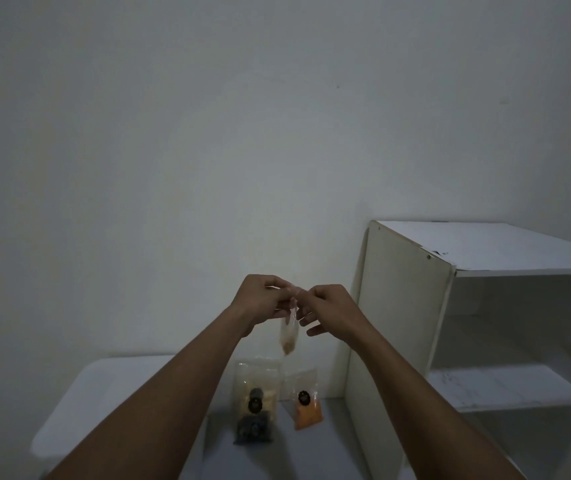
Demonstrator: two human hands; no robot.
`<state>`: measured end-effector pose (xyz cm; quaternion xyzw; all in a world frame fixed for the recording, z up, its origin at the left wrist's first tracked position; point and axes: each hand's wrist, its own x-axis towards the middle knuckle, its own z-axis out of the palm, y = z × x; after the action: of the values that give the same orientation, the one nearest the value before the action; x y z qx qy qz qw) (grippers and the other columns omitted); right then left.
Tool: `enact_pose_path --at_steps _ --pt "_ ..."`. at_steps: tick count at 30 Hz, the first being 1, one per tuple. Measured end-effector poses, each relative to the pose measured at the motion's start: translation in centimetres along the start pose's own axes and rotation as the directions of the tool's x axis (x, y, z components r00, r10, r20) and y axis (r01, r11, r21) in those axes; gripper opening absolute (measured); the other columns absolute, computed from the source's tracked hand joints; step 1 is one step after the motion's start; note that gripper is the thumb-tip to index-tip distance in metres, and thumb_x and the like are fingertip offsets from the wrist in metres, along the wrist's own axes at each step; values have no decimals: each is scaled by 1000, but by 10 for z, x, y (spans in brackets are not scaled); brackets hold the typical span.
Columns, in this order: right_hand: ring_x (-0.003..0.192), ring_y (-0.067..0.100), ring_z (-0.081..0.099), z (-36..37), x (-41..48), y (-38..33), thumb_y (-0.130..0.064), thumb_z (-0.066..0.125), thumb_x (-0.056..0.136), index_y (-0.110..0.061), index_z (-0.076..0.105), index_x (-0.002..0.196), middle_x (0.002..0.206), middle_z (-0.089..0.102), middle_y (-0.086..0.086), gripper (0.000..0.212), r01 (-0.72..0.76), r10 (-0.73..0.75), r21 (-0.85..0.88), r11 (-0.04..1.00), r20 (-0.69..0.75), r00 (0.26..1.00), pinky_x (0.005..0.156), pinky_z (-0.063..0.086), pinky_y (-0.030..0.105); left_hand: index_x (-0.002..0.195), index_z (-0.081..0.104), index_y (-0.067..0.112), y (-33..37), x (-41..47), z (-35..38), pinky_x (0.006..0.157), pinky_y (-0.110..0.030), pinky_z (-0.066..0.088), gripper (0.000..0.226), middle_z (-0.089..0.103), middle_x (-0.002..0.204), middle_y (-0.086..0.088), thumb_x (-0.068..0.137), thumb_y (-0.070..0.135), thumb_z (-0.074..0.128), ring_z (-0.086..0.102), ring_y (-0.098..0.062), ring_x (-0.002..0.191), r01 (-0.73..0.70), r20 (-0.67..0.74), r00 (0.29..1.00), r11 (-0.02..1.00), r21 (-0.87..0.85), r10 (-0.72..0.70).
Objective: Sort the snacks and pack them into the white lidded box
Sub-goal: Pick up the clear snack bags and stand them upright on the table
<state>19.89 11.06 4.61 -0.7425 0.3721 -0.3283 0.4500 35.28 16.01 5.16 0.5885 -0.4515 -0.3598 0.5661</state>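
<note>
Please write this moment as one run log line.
left hand and right hand: pinch clear snack bag top | bag: held above table | on table: orange pack, dark pack

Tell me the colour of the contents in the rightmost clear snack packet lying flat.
Orange, inside the clear plastic snack packet; the head view shows it.

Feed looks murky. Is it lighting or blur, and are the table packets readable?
Head view: dim flat light, no glare; the small bag pinched by left hand and right hand looks hazy; orange packet shows its colour, dark packet is blurred; wide lens tilts the shelf unit.
</note>
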Motion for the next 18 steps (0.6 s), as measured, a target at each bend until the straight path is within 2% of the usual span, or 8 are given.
enact_pose_path --at_steps 1,5,9,13,15,17,18 --pt "73 21 73 0 -1 0 -33 63 94 -1 71 88 79 75 10 33 -6 6 -6 1000 8 1000 61 60 30 96 71 -4 -2 0 -1 74 -30 61 11 72 80 -17 87 2 69 70 -20 70 1 8 1000 1000 0 -1" --pt "68 18 70 2 -1 3 -12 60 94 2 71 90 81 73 15 18 -5 6 -10 1000 55 998 62 60 30 99 71 -2 -9 -1 -4 68 -27 60 13 72 85 -16 89 6 69 68 -19 74 29 29 999 999 25 -29" --pt "69 16 68 -1 -2 4 -11 58 95 1 68 90 76 70 9 17 -7 6 8 1000 97 995 63 59 30 100 72 4 -14 -1 -5 67 -25 56 12 74 91 -10 91 11 67 68 -15 79 80 38 996 996 23 -81" --pt "71 15 67 -6 -1 6 -10 55 95 -5 66 88 81 71 9 14 -1 7 -54 999 112 994 60 57 28 96 76 10 -18 0 -5 65 -25 49 12 76 91 -3 87 16 70 61 -13 78 157 19 987 988 -2 -156" --pt "74 15 68 -5 -1 10 -17 54 97 -5 65 91 87 74 8 17 18 -13 -56 998 91 996 63 57 31 89 78 8 -20 2 -3 61 -25 48 12 74 90 -7 85 18 72 58 -17 75 170 -13 985 985 -22 -170" --pt "82 15 70 -2 -5 17 -42 58 95 -8 64 96 91 75 4 35 39 -38 -13 999 87 995 68 59 33 89 78 8 -20 4 -1 61 -25 48 14 73 88 -6 83 19 72 59 -16 74 182 -66 980 982 -50 -186" --pt "86 14 71 1 -8 22 -58 61 87 -12 63 99 92 75 2 47 42 -41 -7 999 98 994 72 60 34 90 78 8 -19 6 0 62 -26 48 14 74 88 -4 83 18 72 61 -15 75 188 -89 977 979 -75 -194"
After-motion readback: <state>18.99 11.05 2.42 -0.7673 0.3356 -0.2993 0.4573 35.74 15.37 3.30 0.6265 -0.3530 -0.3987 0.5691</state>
